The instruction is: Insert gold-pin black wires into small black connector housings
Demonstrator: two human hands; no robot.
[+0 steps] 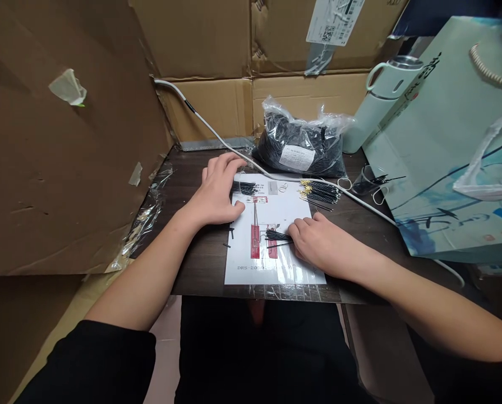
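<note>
My left hand [217, 193] is spread in a wide curve at the upper left of a printed white sheet [238, 269], thumb and fingers apart. A bundle of short, thin black wires [246, 188] lies on the sheet beside its palm; I cannot tell if they touch. At the sheet's right side my right hand [313, 242] is closed, fingers curled around one end of another bunch of thin black wires [276, 235]. The bunch's free ends point left over the sheet's red printed figures. Beyond this hand lies a pile of black wires with gold-coloured ends [320, 192].
Behind the sheet rests a clear bag of black pieces [303, 143]. A white cable [251, 160] crosses the dark table. To the right are a small clear cup [363, 180], a pale bottle [372, 106] and a large paper bag [444, 140]. Cardboard walls [208, 106] enclose the table.
</note>
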